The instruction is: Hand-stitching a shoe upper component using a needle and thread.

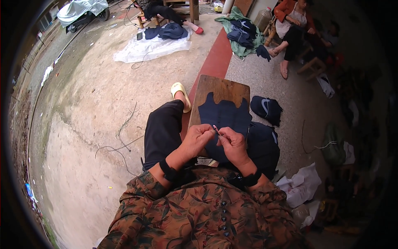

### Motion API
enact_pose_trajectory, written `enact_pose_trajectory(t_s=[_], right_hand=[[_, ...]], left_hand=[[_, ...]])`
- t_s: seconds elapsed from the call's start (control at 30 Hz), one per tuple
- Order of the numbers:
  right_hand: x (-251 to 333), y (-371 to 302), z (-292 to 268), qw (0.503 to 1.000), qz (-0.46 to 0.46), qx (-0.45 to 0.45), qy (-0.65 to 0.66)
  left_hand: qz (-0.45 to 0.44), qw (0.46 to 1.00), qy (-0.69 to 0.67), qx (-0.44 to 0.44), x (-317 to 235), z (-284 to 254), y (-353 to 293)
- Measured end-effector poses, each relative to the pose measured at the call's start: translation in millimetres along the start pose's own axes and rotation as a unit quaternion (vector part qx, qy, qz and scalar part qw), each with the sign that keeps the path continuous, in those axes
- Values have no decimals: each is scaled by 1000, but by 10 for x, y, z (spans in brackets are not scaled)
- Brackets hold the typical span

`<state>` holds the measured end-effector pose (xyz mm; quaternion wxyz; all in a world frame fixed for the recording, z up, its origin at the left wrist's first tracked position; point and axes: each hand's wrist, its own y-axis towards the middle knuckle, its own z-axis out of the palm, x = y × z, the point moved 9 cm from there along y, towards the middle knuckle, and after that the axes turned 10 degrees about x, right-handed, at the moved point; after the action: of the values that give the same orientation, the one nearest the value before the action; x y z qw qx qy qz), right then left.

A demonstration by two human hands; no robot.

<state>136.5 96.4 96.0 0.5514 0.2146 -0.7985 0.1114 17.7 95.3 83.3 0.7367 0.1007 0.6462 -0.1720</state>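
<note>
Head view: pinching a small item [215, 129] in near-closed left hand [196, 138] and right hand [233, 144], with dark cloth [222, 114] at twelve o'clock.

Wooden bench [227, 86]; dark navy cut cloth [224, 113] lying flat on top

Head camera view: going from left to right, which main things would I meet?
Blue scrap, covered motorbike, the wearer's left hand, right hand, dark-blue cloth bundle, dark green sack.
</note>
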Motion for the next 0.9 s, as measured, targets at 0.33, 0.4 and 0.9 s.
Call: enact_pose_trajectory(t_s=[0.33, 0.4, 0.9], right_hand=[[152, -34, -27, 996, -63, -23, -65], [114, -28, -25, 996, -41, -9, -83], [373, 16, 57, 935, -127, 2, -332]], left_hand=[[3, 999, -19, 31, 53, 29, -22], [-6, 1000, -24, 13, 77, 4, -31], [55, 994, -46, -87, 308, -321, 56]])
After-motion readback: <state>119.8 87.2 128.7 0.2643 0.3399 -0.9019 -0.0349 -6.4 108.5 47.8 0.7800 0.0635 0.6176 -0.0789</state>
